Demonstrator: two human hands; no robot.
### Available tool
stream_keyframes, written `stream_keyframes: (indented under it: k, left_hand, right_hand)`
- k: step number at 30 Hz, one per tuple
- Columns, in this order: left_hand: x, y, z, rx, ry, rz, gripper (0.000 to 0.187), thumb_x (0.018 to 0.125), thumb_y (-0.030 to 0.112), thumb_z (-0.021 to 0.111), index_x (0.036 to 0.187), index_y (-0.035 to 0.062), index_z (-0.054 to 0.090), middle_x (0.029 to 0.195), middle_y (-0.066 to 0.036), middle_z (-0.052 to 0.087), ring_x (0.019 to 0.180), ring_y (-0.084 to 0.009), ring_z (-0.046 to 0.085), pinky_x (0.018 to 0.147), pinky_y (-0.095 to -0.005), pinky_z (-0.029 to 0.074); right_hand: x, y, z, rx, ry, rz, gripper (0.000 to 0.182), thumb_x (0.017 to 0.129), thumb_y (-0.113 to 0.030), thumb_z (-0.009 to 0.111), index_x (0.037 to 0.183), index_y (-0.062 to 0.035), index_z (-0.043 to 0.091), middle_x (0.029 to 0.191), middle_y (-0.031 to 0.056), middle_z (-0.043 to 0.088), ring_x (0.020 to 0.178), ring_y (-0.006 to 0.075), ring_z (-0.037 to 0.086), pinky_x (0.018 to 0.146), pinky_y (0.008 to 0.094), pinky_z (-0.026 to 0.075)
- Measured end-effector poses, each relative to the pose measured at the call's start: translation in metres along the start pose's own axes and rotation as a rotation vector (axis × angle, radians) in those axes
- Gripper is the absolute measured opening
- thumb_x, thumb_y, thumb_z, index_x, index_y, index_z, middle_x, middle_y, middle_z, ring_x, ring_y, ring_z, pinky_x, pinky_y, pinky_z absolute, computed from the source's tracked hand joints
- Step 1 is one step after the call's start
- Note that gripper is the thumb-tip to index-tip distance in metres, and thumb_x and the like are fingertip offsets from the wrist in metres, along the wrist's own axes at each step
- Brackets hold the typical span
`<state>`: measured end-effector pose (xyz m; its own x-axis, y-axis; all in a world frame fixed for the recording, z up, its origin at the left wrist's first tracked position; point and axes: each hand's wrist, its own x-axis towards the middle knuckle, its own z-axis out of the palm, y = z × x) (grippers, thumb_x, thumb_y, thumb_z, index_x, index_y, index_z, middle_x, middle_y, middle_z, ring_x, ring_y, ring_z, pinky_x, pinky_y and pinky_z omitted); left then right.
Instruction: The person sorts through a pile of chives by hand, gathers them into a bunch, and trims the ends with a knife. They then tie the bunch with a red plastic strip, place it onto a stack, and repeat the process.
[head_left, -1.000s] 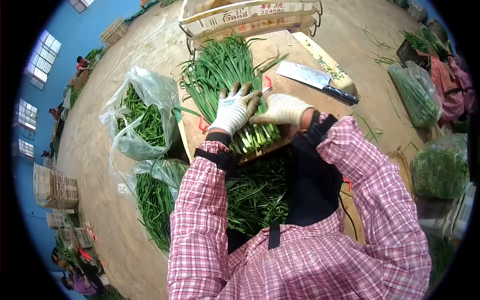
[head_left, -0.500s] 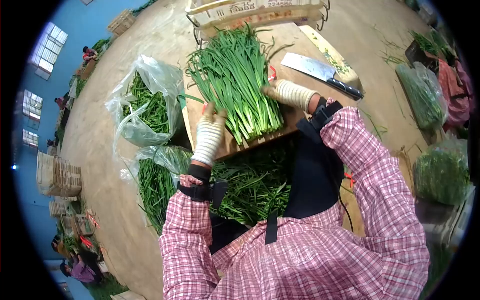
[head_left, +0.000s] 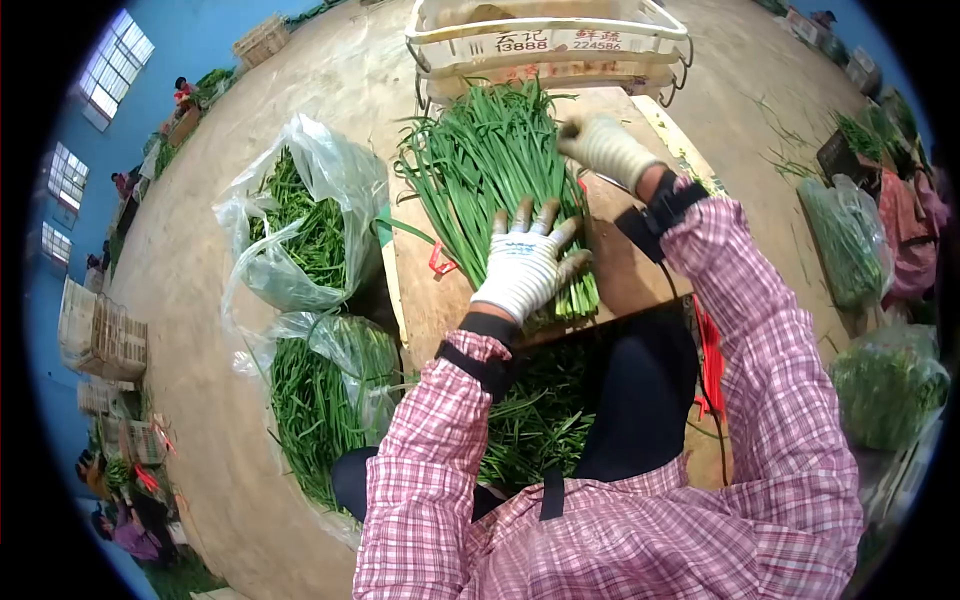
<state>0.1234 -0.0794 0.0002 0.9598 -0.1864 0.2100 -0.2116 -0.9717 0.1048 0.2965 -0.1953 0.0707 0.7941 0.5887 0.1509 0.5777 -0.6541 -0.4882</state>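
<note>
A wide bundle of green stalks (head_left: 490,160) lies on the wooden board (head_left: 635,245), pale ends toward me. Gloved, my left hand (head_left: 527,262) rests flat on the lower part of the bundle with its fingers spread. My right hand (head_left: 607,148), also gloved, is at the upper right edge of the bundle, its fingers bent; what lies between them, if anything, is too small to make out. Red ties (head_left: 440,260) show at the left of the bundle and beside its right edge. The knife is hidden from view.
White crates (head_left: 550,40) stand beyond the board. An open plastic bag of greens (head_left: 305,225) is on the left, with another bag (head_left: 325,380) below it. Bagged greens (head_left: 845,240) lie at the right. Several people are in the far left background.
My left hand has moved from the bundle's left side onto its lower stalks. My right hand has moved up along the right edge. The knife is no longer visible.
</note>
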Motion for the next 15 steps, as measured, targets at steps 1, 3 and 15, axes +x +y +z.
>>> stream_keyframes:
  k: [1,3,15]
  left_hand:
    - [-0.001,0.000,0.003,-0.015,0.047,0.007,0.055,0.093,0.053,0.048,0.139,0.0225,0.049,0.148,-0.015,0.040,0.138,-0.0390,0.033,0.110,-0.0592,0.023]
    - [-0.001,-0.002,0.006,-0.032,0.061,0.011,0.056,0.092,0.052,0.049,0.138,0.0213,0.050,0.147,-0.016,0.042,0.138,-0.0393,0.033,0.111,-0.0591,0.021]
    - [0.000,0.000,0.003,-0.065,-0.006,-0.020,0.057,0.090,0.052,0.051,0.136,0.0181,0.053,0.148,-0.014,0.040,0.140,-0.0366,0.030,0.112,-0.0595,0.018]
  right_hand:
    - [0.017,-0.005,0.004,0.170,-0.005,0.002,0.034,0.079,-0.031,0.063,0.097,-0.0036,0.072,0.083,0.0219,0.069,0.081,0.0344,0.069,0.077,0.0415,0.053]
    - [0.046,-0.015,0.023,0.195,-0.099,0.104,0.046,0.075,-0.039,0.070,0.096,0.0024,0.071,0.083,0.0222,0.070,0.082,0.0331,0.069,0.079,0.0400,0.053]
    - [0.057,-0.001,0.042,0.598,-0.047,0.340,0.037,0.075,-0.019,0.076,0.108,-0.0039,0.067,0.080,0.0081,0.071,0.063,0.0160,0.063,0.056,0.0310,0.050]
